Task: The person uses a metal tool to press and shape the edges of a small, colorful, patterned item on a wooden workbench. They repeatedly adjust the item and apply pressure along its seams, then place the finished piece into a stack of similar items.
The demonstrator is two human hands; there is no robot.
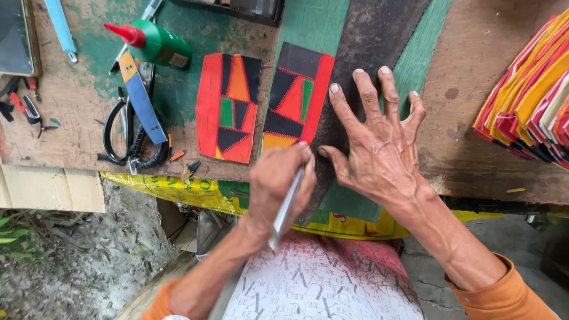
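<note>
A person looks down at a worn wooden desk point(71, 118) with patches of green paint. The right hand point(379, 142) lies flat with fingers spread, pressing down on a long, dark, rusty saw blade point(364, 53) used as a straightedge; it grips nothing. The blade runs slantwise from the far edge of the desk toward the person. Tucked against the blade's left edge is a patchwork strip point(294, 98) of black, red, orange and green. The left hand point(278, 178) is closed around a thin silvery blade or knife point(286, 210), its tip meeting the near end of that strip right beside the saw blade.

To do this cut well, it seems wise to keep the spread hand bearing down firmly so the straightedge cannot slide, hold the knife close against its edge, and keep the right thumb clear of the knife's path.

A second patchwork strip point(229, 106), mostly red, lies just left of the first. Farther left of the saw blade lie black-handled scissors point(121, 133), a blue and orange strip point(141, 101) and a green glue bottle point(155, 42) with a red nozzle. Well to the blade's right sits a stack of folded bright cloth point(533, 101).
</note>
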